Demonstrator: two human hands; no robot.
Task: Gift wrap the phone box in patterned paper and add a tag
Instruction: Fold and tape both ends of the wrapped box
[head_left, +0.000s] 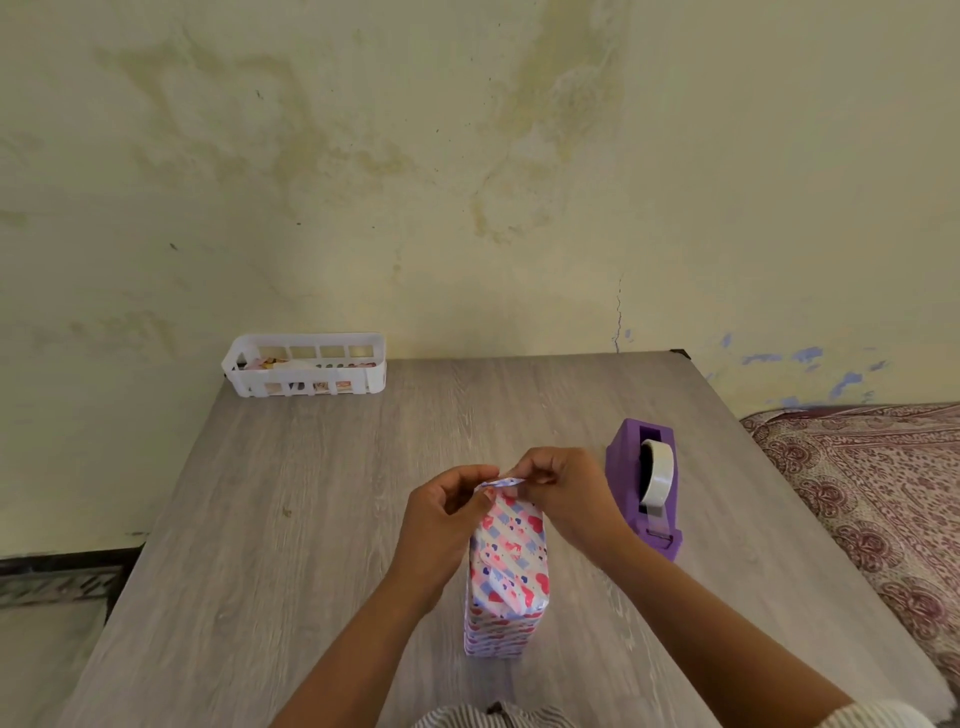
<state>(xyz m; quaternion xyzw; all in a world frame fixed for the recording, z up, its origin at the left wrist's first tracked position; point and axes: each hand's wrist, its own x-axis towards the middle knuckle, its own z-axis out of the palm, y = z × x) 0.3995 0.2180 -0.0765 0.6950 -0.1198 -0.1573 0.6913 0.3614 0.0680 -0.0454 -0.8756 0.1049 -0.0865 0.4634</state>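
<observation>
Near the table's (311, 467) front edge stands the wrapped box (506, 577) — left hand (447, 525) and right hand (563, 499) fingers pinch the paper flap (500, 483) at its far end — tape dispenser (647, 486) just right.

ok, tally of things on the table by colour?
White: 1, basket
Purple: 1, tape dispenser
Pink and blue pattern: 1, wrapped box, its top paper flap pinched by left hand and right hand
Total: 3
</observation>
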